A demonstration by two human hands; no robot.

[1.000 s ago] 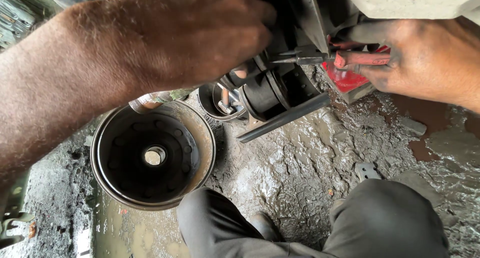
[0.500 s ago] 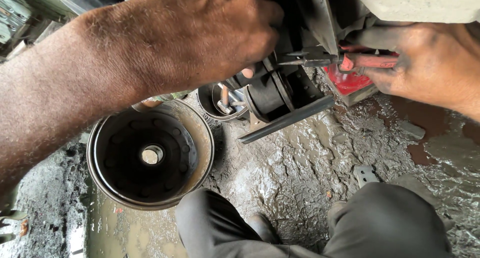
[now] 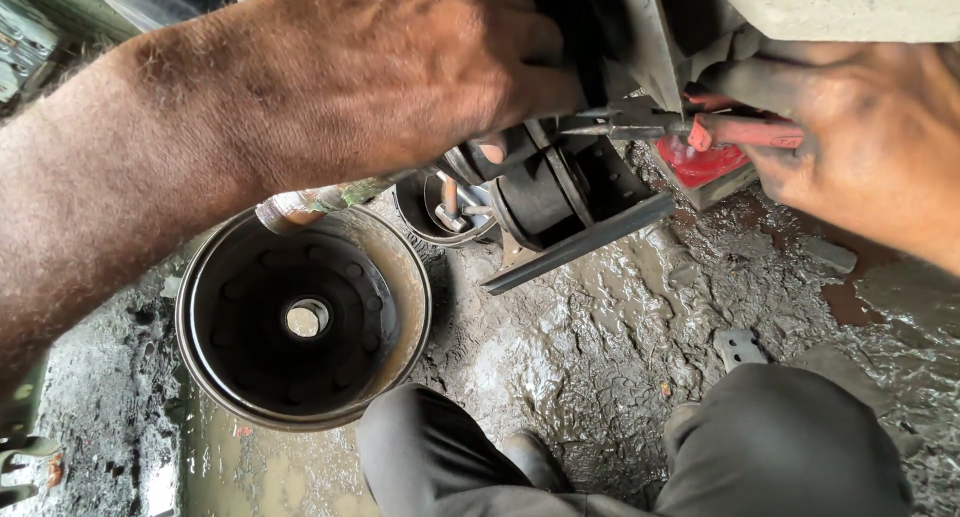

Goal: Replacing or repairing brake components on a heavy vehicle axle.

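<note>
While the left hand (image 3: 400, 72) closed around the dark brake assembly (image 3: 545, 192) at the upper centre of the frame, the right hand (image 3: 850, 127) gripped red-handled pliers (image 3: 690, 127) at the upper right, their tips reaching left into the assembly just beside the left fingers. What the tips had bitten on was hidden behind the left hand. The step looked like one of working a small part inside the assembly, and it seemed best done with the left hand steadying the part firmly, the pliers kept level, and the pull made straight and slow so that the tips did not slip off greasy metal toward the fingers.

The assembly appeared black, oily and rounded, with a flat metal bar (image 3: 580, 242) slanting along its lower edge. A red block (image 3: 705, 167) sat under the pliers. Below, at the lower left, a removed brake drum (image 3: 300, 317) lay open side up on wet, muddy ground (image 3: 620, 337), a pale hole at its centre. A small tin (image 3: 440, 212) holding bits of hardware stood between drum and assembly. The person's knees (image 3: 790, 437) filled the lower edge.
</note>
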